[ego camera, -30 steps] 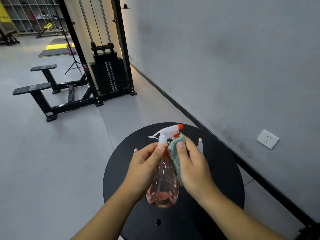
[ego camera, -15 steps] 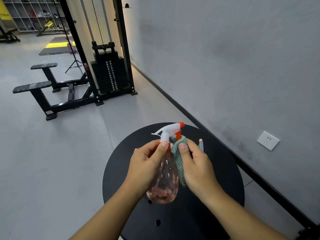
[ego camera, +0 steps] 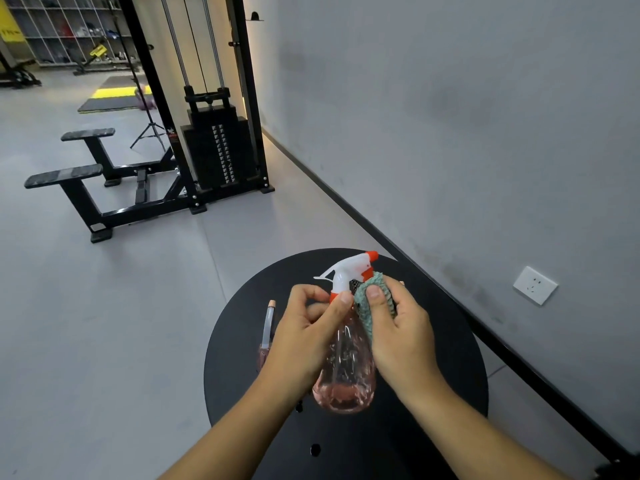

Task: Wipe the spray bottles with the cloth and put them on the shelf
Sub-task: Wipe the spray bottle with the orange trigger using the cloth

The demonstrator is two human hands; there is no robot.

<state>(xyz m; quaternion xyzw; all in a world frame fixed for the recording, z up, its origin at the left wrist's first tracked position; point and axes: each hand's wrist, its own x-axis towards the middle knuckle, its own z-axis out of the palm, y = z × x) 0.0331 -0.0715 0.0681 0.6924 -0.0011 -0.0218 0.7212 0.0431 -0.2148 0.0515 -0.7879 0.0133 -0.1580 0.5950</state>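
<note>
Two hands engaged | pink spray bottle (ego camera: 346,368) was gripped at the neck by left hand (ego camera: 304,341), steadied for wiping above black round table (ego camera: 450,341) | teal cloth (ego camera: 372,303) was pinched against its shoulder by right hand (ego camera: 401,337).

The pink see-through bottle (ego camera: 346,368) stood upright above the round black table (ego camera: 450,358), its white trigger head with orange nozzle pointing right. A green cloth (ego camera: 372,306) was pressed against its neck. A second, slimmer bottle (ego camera: 267,327) stood on the table left of it, partly hidden.
</note>
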